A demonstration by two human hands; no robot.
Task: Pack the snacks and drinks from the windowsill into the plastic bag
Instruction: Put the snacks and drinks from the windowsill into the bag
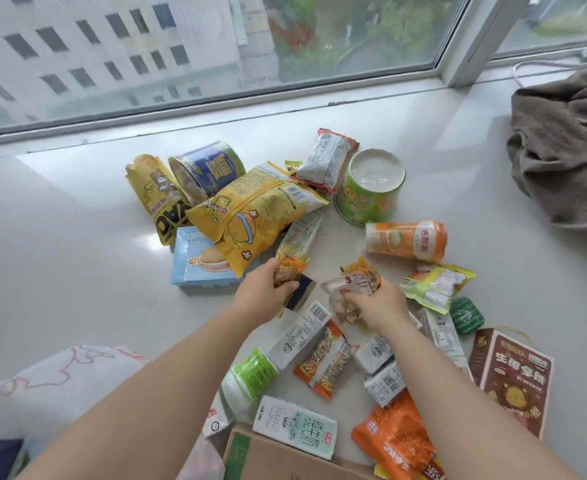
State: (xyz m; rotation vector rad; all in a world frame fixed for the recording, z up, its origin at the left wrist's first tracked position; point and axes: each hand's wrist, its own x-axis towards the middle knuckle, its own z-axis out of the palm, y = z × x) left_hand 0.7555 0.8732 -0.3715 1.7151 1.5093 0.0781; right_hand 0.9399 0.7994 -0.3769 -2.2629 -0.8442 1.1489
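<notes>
Snack packets gripped on the white windowsill [77, 237].
An orange crinkled foil packet [290, 263] is clasped by the left hand [262, 296]; a clear-and-orange plastic packet [358, 282] is pinched by the right hand [378, 306].

Daylight pours through a wide window [216, 46] along the far side, a pale building [94, 46] and green trees [371, 29] outside. Its white frame post [472, 39] stands far right, above a glossy white sill [60, 237].
</notes>
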